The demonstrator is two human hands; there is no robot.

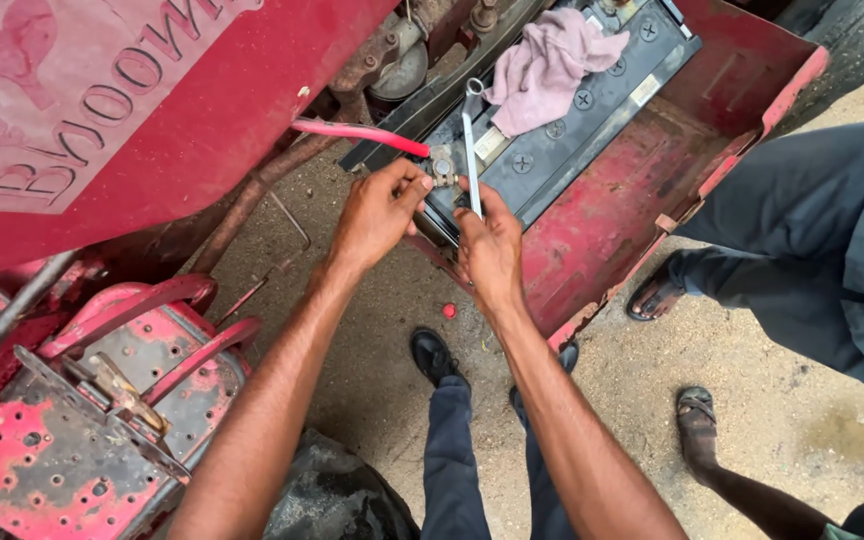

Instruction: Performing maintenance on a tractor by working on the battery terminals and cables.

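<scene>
At the battery's [562, 120] near corner, left hand [377, 212] pinches the metal clamp [442, 166]; right hand [490, 250] grips the stiff, thin wrench [471, 140] low down.

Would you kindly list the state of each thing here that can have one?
Left hand: pinching the battery terminal clamp.
Right hand: gripping the spanner, held upright on the clamp.
Red cable: attached to the clamp.
Battery: seated in the red tray.
Pink rag: crumpled on the battery.
</scene>
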